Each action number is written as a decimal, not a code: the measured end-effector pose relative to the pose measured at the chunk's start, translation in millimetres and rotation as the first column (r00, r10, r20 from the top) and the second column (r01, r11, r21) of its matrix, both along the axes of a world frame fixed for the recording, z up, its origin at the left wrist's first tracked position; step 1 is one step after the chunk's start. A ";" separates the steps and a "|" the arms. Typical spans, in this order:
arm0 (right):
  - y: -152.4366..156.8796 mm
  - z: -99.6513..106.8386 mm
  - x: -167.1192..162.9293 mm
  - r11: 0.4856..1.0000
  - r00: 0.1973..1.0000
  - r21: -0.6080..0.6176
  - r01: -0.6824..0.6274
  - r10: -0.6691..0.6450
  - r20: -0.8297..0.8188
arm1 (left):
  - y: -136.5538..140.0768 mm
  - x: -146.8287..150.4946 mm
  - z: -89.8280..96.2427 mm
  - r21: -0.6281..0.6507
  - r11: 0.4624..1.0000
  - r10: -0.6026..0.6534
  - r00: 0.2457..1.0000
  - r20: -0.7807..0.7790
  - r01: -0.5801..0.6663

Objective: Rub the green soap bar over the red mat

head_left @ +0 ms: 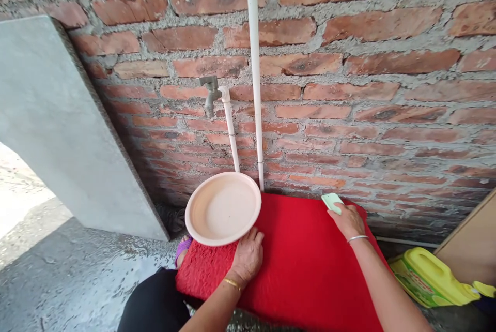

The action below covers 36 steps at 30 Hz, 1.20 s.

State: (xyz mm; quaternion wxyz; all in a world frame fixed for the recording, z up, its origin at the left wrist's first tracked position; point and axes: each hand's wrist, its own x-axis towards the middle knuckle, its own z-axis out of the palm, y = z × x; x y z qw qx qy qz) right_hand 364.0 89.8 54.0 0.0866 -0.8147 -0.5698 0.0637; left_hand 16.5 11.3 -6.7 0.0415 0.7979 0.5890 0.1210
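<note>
A round pale pink basin [225, 210] sits on the left end of a red cloth [306, 259], partly overhanging its edge. My left hand [248, 255] is at the basin's near right rim, fingers bent against it; the fingertips are partly hidden. At the far right of the cloth, my right hand [347, 219] grips a pale green, flat, rounded oblong block [332, 201] between thumb and fingers. The block's underside does not show. The cloth lies spread over a low surface, its pile rougher and darker near the basin.
Behind the basin, a tap [211, 95] on a white pipe stands against the brick wall [349, 63]. A taller white pipe [254, 63] runs beside it. A grey slab [77, 115] leans at left above wet floor [96, 280]. A yellow jug [430, 277] lies at right.
</note>
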 end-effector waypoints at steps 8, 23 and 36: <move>-22.5 -11.2 11.8 0.984 0.989 0.101 0.146 -0.144 -0.034 | 0.7 1.0 1.4 0.006 1.000 0.011 1.000 -0.023 -0.011; -35.3 -15.1 -106.4 0.947 0.941 0.105 -0.302 0.314 -0.125 | 2.5 -5.5 -3.2 0.040 0.999 -0.023 0.999 0.033 0.021; -71.1 -28.1 90.4 0.984 0.988 0.118 0.130 -0.138 0.065 | 2.1 -5.2 -3.9 0.055 0.998 0.006 1.000 -0.021 -0.005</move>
